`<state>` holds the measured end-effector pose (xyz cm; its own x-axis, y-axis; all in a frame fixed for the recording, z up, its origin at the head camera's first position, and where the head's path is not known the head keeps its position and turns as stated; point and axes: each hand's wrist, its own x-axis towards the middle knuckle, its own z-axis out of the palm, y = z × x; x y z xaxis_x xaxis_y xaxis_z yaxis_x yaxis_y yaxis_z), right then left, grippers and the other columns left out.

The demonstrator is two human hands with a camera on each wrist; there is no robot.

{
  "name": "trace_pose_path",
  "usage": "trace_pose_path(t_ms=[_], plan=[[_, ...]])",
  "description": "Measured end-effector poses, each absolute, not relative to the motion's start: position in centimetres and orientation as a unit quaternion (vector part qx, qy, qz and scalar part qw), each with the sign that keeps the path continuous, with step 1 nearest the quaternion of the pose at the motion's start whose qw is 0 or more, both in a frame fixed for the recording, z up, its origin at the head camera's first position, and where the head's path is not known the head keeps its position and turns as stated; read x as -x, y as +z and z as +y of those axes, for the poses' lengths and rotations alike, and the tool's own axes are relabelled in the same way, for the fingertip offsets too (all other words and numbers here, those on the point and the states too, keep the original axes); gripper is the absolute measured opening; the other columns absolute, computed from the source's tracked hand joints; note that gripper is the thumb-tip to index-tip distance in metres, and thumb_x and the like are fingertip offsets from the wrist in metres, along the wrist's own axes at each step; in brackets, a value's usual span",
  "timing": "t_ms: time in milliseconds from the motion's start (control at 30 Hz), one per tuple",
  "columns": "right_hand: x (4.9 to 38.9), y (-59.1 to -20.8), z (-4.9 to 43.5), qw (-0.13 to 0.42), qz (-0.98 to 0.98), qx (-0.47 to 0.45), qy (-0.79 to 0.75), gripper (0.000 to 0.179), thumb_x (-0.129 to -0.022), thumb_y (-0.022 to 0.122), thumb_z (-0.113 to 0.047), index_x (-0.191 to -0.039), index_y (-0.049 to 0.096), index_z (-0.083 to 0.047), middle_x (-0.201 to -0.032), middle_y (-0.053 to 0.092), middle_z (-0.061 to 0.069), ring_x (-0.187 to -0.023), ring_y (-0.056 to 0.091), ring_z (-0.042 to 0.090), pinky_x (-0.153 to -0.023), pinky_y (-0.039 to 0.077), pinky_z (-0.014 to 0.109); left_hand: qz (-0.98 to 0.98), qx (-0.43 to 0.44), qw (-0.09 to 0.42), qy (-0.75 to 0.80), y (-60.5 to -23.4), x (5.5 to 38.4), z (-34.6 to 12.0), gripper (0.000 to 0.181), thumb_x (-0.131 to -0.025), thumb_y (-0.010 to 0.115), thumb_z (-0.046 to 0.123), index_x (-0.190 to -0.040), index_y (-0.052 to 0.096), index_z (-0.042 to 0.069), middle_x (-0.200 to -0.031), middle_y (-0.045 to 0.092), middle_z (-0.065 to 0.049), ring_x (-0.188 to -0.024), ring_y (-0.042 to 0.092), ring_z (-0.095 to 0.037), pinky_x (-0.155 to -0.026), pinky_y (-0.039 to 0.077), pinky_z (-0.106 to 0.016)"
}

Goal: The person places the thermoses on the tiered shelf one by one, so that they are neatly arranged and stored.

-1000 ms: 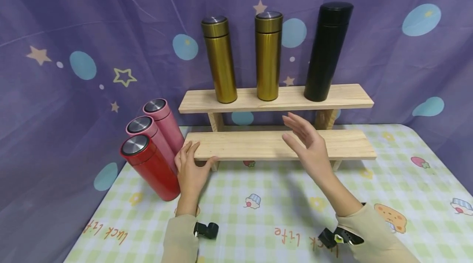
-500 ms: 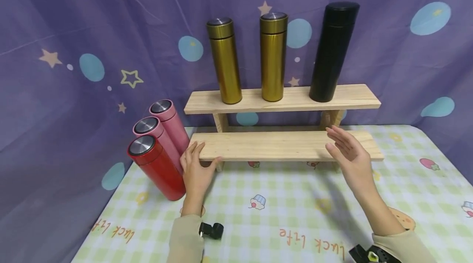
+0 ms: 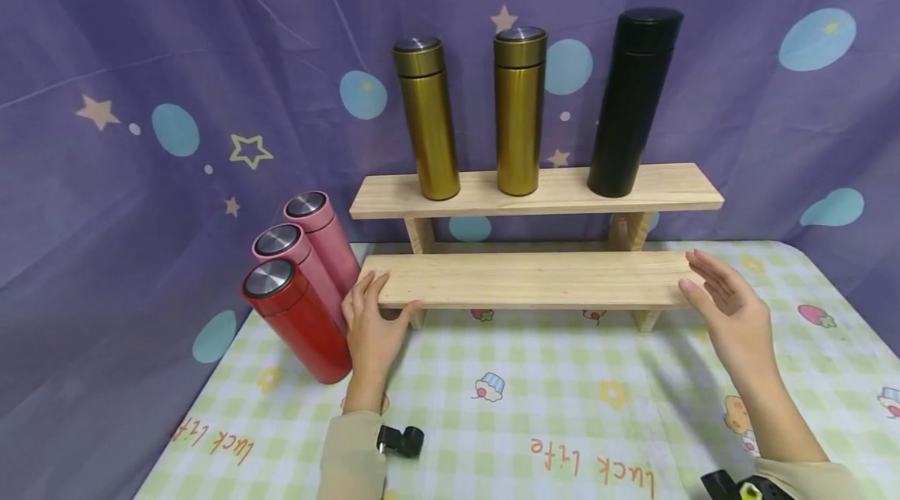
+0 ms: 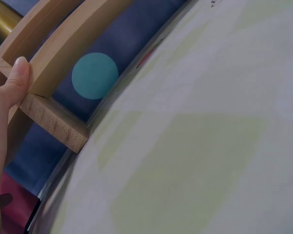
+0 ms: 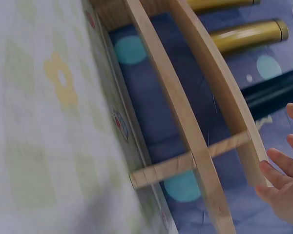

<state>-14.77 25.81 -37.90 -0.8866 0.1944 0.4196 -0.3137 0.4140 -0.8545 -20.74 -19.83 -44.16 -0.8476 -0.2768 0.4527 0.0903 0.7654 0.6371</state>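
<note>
A two-tier wooden shelf (image 3: 527,281) stands on the tablecloth. My left hand (image 3: 373,332) holds the left end of its lower board, fingers over the top and the thumb (image 4: 19,75) against the front edge in the left wrist view. My right hand (image 3: 738,320) is at the board's right end, fingers extended and nothing held; whether it touches the wood I cannot tell. On the upper board stand two gold thermos flasks (image 3: 429,125) and a black thermos flask (image 3: 633,109). Left of my left hand stand a red thermos flask (image 3: 302,328) and two pink thermos flasks (image 3: 330,242).
A checked tablecloth (image 3: 513,422) covers the table. Behind the shelf hangs a purple curtain (image 3: 281,16) with stars and blue blobs. The flasks at the left stand close to the left hand and the shelf's end.
My right hand has moved right and slightly down, from in front of the lower board to its right end. My left hand stays on the board's left end. The flasks keep their places.
</note>
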Motion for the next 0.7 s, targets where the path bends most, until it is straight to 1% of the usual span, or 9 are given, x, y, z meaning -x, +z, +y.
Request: trace_pose_path(t_ms=[133,400,700], plan=[[15.1,-38.3,26.8,0.245,-0.805,-0.01,0.54,0.049,-0.099,0.062,-0.016,-0.147,0.048,-0.015,-0.143,0.053,-0.008,-0.128,0.046,-0.001,-0.104,0.032,0.011,-0.9,-0.051,0.271,-0.337,-44.2,20.7,-19.8,0.077,-0.075,0.08,0.057,-0.139,0.055,0.022,-0.152,0.037,-0.001,-0.141,0.025,-0.026,-0.094,0.041,-0.062],[15.6,-38.8,28.1,0.261,-0.799,0.022,0.541,0.048,-0.097,0.064,-0.015,-0.144,0.052,-0.015,-0.14,0.055,-0.012,-0.125,0.048,-0.005,-0.104,0.03,0.009,-0.899,-0.049,0.272,-0.338,-44.1,20.6,-19.7,0.077,-0.075,0.08,0.057,-0.139,0.056,0.022,-0.151,0.038,-0.002,-0.141,0.025,-0.026,-0.093,0.042,-0.061],[16.2,-39.6,29.7,0.233,-0.795,0.061,0.557,0.05,-0.097,0.066,-0.019,-0.145,0.052,-0.018,-0.138,0.055,-0.016,-0.119,0.048,-0.008,-0.101,0.03,0.006,-0.899,-0.053,0.27,-0.34,-44.1,20.8,-19.9,0.077,-0.075,0.08,0.057,-0.139,0.056,0.022,-0.151,0.038,-0.001,-0.141,0.025,-0.025,-0.094,0.041,-0.062]])
